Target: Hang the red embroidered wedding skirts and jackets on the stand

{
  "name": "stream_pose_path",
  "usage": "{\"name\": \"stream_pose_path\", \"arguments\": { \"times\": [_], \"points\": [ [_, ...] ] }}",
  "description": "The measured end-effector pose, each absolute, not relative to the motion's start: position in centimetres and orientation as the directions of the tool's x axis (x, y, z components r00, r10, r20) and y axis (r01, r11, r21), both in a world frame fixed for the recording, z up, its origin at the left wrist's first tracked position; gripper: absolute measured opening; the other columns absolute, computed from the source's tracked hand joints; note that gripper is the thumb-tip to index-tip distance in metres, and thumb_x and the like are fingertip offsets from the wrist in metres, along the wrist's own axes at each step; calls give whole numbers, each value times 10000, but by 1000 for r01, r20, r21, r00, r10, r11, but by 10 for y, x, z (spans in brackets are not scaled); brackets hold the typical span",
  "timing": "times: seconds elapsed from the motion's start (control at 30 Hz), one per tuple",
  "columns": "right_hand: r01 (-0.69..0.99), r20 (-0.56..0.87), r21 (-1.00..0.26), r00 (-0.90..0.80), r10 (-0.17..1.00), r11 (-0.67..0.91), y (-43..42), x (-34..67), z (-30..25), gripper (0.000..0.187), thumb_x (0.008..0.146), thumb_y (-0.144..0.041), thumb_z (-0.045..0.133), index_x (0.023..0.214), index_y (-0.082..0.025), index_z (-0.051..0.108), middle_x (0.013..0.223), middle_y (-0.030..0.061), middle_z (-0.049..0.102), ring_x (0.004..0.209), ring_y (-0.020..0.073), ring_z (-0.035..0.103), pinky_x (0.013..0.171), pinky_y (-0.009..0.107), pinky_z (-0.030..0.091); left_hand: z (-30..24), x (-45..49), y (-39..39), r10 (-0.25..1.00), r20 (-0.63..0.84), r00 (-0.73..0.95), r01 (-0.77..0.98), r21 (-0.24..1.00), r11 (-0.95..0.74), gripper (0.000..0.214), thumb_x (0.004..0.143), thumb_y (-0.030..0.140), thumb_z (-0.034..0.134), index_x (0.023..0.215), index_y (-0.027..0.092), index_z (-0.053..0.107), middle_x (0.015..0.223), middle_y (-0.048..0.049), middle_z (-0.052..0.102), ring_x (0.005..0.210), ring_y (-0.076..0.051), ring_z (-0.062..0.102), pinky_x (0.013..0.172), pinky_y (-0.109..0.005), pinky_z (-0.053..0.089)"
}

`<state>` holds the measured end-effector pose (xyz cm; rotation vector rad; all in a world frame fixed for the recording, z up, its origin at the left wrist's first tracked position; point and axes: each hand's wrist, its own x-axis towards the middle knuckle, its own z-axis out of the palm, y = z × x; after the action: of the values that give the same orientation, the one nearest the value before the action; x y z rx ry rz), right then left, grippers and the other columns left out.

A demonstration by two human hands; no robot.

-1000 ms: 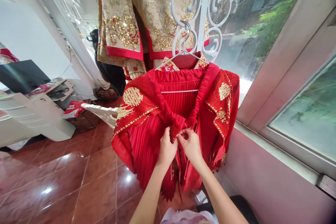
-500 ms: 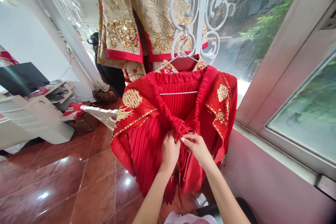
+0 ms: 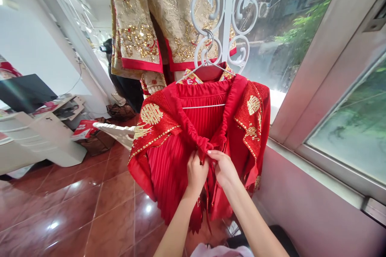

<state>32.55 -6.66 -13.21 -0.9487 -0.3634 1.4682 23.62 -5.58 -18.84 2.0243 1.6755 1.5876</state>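
A red pleated skirt (image 3: 169,176) and a red jacket (image 3: 157,106) with gold embroidery hang together on a thin hanger (image 3: 203,106). At the front of the skirt's gathered waistband, a red fabric tie (image 3: 204,143) forms a knot. My left hand (image 3: 196,170) is closed on the tie just below the knot. Close beside it, my right hand (image 3: 222,165) pinches the tie, its thumb and fingertips at the knot's right side. Loose tie ends dangle beneath both hands. What lies inside the curled fingers is partly hidden.
The hanger hooks onto a white scrolled metal rack (image 3: 227,12). Behind it hangs a beige garment (image 3: 138,32) with gold sequins and red trim. A window frame (image 3: 301,100) stands on the right. Left are a white desk (image 3: 57,136), a monitor (image 3: 25,90) and a tiled floor (image 3: 114,204).
My right hand has turned slightly and its fingers have curled in closer around the tie, with the thumb higher at the knot. My left hand keeps its hold. The view has shifted slightly.
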Motion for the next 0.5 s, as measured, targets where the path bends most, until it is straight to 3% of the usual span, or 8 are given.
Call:
{"name": "stream_pose_path", "arguments": {
  "times": [0.17,0.3,0.4,0.5],
  "points": [
    [-636,-212,-769,157,965,-65,-65,325,-108,92,420,-99,661,473,-168,632,538,-4,606,568,109,521,628,254,416,-189,236,-52,737,657,-159,643,636,-428,193,732,90,513,874,150,629,773,-67,635,724,-186,606,672,-298,500],
    [-571,-111,-821,174,978,8,-69,322,-107,72,451,-162,691,505,-175,646,555,3,606,597,132,530,661,280,428,-191,231,-49,767,625,-142,569,686,-454,160,771,141,514,899,156,609,836,-76,644,789,-189,614,721,-309,500],
    [-344,36,-934,173,984,94,-69,326,-120,95,542,-242,708,584,-167,669,615,19,631,642,154,556,700,301,444,-190,221,-49,816,563,-130,563,720,-406,147,785,128,491,896,154,584,865,-86,637,826,-196,608,752,-326,491],
    [-112,120,-984,171,978,140,-75,334,-138,214,669,-358,668,724,-151,671,646,38,633,624,172,576,602,297,468,-183,214,-58,830,533,-166,627,707,-328,168,744,118,532,905,160,548,879,-79,605,849,-206,585,773,-349,480]
  ]
}}
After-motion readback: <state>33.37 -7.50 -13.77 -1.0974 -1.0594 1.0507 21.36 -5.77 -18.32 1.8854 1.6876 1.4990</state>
